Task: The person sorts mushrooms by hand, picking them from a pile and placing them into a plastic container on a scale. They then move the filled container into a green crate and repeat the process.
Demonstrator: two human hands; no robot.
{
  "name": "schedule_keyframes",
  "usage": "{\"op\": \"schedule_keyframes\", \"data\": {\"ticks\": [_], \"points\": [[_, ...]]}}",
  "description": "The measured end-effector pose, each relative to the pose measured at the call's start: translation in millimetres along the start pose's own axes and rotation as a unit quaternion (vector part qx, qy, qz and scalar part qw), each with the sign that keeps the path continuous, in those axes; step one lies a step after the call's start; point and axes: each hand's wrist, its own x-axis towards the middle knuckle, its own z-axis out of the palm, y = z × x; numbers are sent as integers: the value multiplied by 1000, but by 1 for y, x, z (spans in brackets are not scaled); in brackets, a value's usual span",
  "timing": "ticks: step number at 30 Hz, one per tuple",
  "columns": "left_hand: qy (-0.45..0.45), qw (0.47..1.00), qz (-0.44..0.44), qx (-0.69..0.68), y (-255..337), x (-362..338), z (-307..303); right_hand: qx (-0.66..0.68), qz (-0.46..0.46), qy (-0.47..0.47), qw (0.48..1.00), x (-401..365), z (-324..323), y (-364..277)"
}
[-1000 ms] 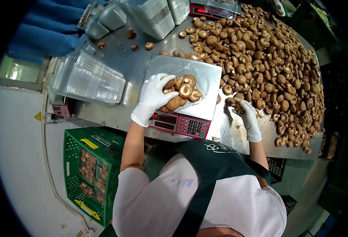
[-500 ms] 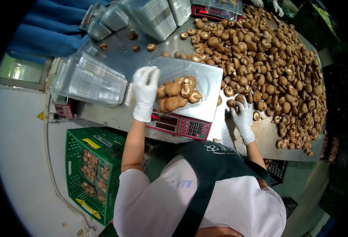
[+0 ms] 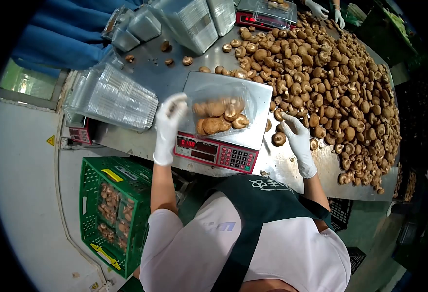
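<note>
A clear plastic tray (image 3: 247,108) of brown shiitake mushrooms (image 3: 215,125) sits on the steel pan of a red digital scale (image 3: 217,155). Clear plastic also shows blurred above the mushrooms. My gloved left hand (image 3: 169,119) is beside the tray's left edge, its fingers bent and smeared by motion. To the right of the scale, my gloved right hand (image 3: 299,143) has its fingers apart. A loose shiitake mushroom (image 3: 278,139) lies on the steel table just beside them. Red digits glow on the scale's display.
A large heap of shiitake mushrooms (image 3: 330,92) covers the table's right side. Stacked clear trays (image 3: 116,97) stand at left, with more stacks (image 3: 187,24) behind. A green crate (image 3: 85,204) holds packed trays below. Another person's gloved hands (image 3: 317,9) work at the far end.
My left hand has shifted slightly left and down, and the clear plastic over the mushrooms has moved. My right hand has spread its fingers; a mushroom now lies beside them. The display reading has changed.
</note>
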Motion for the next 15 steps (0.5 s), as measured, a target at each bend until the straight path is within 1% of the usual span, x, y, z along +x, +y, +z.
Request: {"op": "schedule_keyframes", "data": {"ticks": [1, 2, 3, 4, 6, 7, 8, 10, 12, 13, 14, 15], "points": [[-8, 994, 35, 104, -2, -16, 1, 53, 7, -20, 998, 3, 4, -4], [-17, 976, 69, 207, -10, -30, 3, 106, 14, -41, 993, 6, 8, -8], [-3, 985, 2, 170, -23, -42, 9, 94, 24, -65, 993, 9, 12, -15], [34, 992, -72, 99, -30, -52, 17, 110, 54, -102, 987, 9, 17, -32], [10, 973, -228, -24, -32, -62, 19, 80, 105, -178, 975, 17, 28, -39], [-2, 969, -237, -63, -44, -63, 20, 99, 119, -208, 966, 20, 34, -36], [1, 964, -244, -105, -48, -64, 23, 95, 127, -217, 963, 24, 42, -33], [36, 955, -242, -166, -40, -67, 32, 90, 148, -250, 953, 30, 51, -29], [41, 957, -228, -174, -44, -65, 35, 178, 136, -247, 943, 30, 53, -27], [37, 959, -217, -180, -47, -67, 36, 198, 125, -232, 944, 31, 56, -23], [41, 958, -217, -182, -50, -70, 37, 195, 125, -235, 944, 30, 57, -15], [42, 967, -191, -161, -52, -72, 38, 181, 86, -235, 951, 28, 58, -12]]}}
